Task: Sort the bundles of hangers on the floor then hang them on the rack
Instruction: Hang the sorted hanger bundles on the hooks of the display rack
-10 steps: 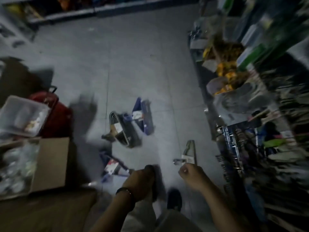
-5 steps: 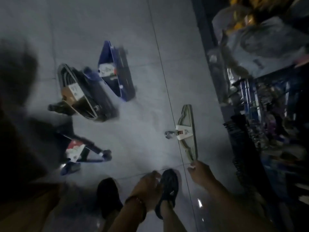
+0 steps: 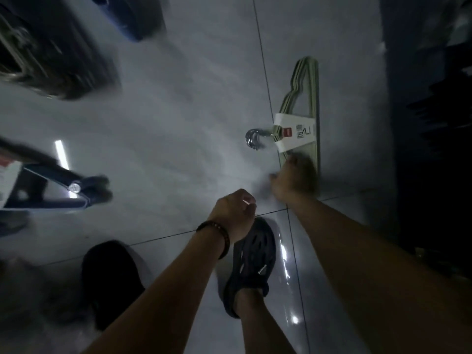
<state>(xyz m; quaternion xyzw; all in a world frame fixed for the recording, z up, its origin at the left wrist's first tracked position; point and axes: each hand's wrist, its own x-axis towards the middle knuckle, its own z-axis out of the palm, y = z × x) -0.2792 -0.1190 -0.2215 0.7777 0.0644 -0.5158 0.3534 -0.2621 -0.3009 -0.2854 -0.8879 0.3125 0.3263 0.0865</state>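
A bundle of pale green hangers (image 3: 310, 90) with a white paper label (image 3: 293, 132) and chrome hooks (image 3: 252, 139) lies flat on the grey tiled floor. My right hand (image 3: 293, 178) is down on the near end of this bundle and covers it. The hand is blurred and its fingers are hidden, so a grip cannot be made out. My left hand (image 3: 233, 213), with a beaded bracelet at the wrist, hangs above the floor with loosely curled fingers and holds nothing.
A dark blue hanger bundle (image 3: 58, 182) with a label lies at the left. A dark bundle (image 3: 51, 52) and a blue one (image 3: 132, 19) lie blurred at the top left. Dark shelving (image 3: 434, 123) runs along the right. My two dark shoes (image 3: 252, 261) stand below my hands.
The view has dropped closer to the floor. My right hand moved from the tip of the green bundle up onto its near end. My left hand stays near my foot.
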